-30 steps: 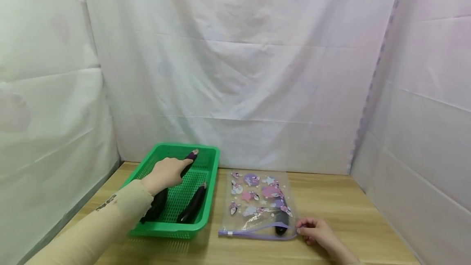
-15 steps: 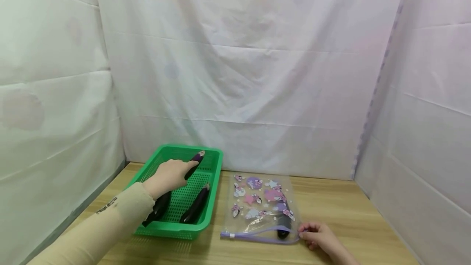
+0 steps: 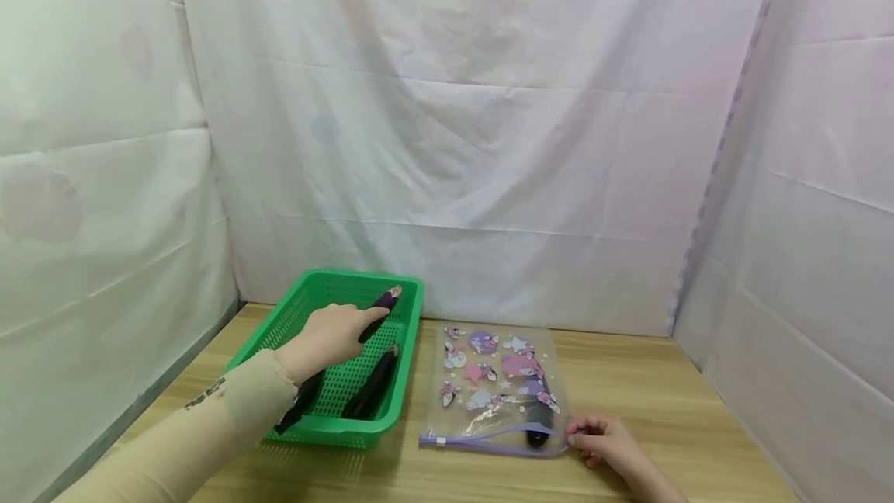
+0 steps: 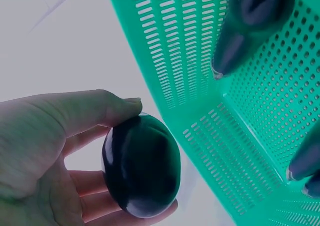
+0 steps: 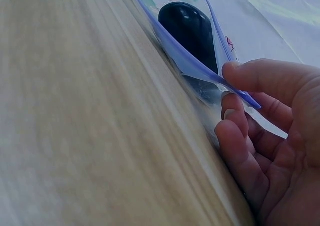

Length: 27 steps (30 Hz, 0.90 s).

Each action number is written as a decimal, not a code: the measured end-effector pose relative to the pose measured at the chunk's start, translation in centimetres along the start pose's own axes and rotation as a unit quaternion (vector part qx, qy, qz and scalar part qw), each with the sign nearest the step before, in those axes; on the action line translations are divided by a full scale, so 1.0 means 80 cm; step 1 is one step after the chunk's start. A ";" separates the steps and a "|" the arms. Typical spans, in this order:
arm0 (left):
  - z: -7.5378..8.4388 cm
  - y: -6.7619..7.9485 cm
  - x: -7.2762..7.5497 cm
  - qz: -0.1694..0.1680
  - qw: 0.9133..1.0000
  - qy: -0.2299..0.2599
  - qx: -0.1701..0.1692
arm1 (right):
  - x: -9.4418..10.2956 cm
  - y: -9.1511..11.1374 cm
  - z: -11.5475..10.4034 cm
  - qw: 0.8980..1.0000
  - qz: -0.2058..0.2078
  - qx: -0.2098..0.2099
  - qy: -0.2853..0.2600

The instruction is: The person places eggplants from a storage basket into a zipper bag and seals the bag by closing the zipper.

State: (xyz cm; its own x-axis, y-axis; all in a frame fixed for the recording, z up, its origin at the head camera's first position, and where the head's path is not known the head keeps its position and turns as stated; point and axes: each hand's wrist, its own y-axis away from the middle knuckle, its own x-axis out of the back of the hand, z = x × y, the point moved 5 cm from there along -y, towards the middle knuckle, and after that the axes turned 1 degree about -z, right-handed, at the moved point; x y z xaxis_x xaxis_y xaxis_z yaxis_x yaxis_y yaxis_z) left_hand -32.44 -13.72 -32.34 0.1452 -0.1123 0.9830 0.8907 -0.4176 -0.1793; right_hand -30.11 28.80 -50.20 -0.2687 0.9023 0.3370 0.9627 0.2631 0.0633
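Over the green plastic basket (image 3: 408, 348), my left hand (image 3: 328, 341) grips a dark purple eggplant (image 4: 142, 166), thumb on one side and fingers round the other. Its stem end points up and to the right in the head view. Another eggplant (image 3: 373, 386) lies along the basket's right side, and a further eggplant (image 3: 309, 400) is partly hidden under my left wrist. My right hand (image 3: 604, 445) pinches the corner of a clear zip bag (image 3: 454, 418) with printed cartoon figures. The bag's purple-edged mouth gapes, and one eggplant (image 5: 189, 30) is inside, blunt end toward the opening.
The white zip slider (image 3: 441, 441) sits near the left end of the bag's mouth. Basket and bag rest side by side on a wooden table (image 3: 649, 386). White cloth (image 3: 454, 138) hangs behind the table and along both sides.
My left hand has shifted a little to the right over the basket with the eggplant. The right hand keeps its pinch on the bag corner. The head view has shifted slightly.
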 end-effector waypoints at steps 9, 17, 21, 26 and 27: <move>0.015 -0.001 0.005 0.010 1.000 -0.010 -0.011 | 0.001 0.003 0.006 1.000 0.000 -0.006 -0.002; 0.019 -0.005 0.003 0.002 1.000 -0.010 -0.015 | -0.001 0.002 0.004 1.000 0.000 -0.007 -0.005; 0.021 -0.007 0.001 0.000 1.000 -0.012 -0.016 | -0.003 0.002 0.002 1.000 -0.002 -0.006 -0.008; 0.028 -0.007 0.002 0.004 1.000 -0.008 -0.022 | -0.003 0.001 0.001 1.000 -0.003 -0.006 -0.007; 0.031 -0.006 0.003 0.005 1.000 -0.007 -0.024 | -0.002 0.001 0.001 1.000 -0.003 -0.006 -0.007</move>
State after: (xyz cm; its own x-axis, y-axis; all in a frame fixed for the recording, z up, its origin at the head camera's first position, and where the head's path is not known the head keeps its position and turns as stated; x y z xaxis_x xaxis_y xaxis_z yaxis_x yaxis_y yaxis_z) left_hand -31.80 -11.33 -31.93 0.1611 -0.1046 0.9814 0.8671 -0.4599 -0.1914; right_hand -29.96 28.69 -50.32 -0.2751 0.9053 0.3236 0.9613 0.2645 0.0773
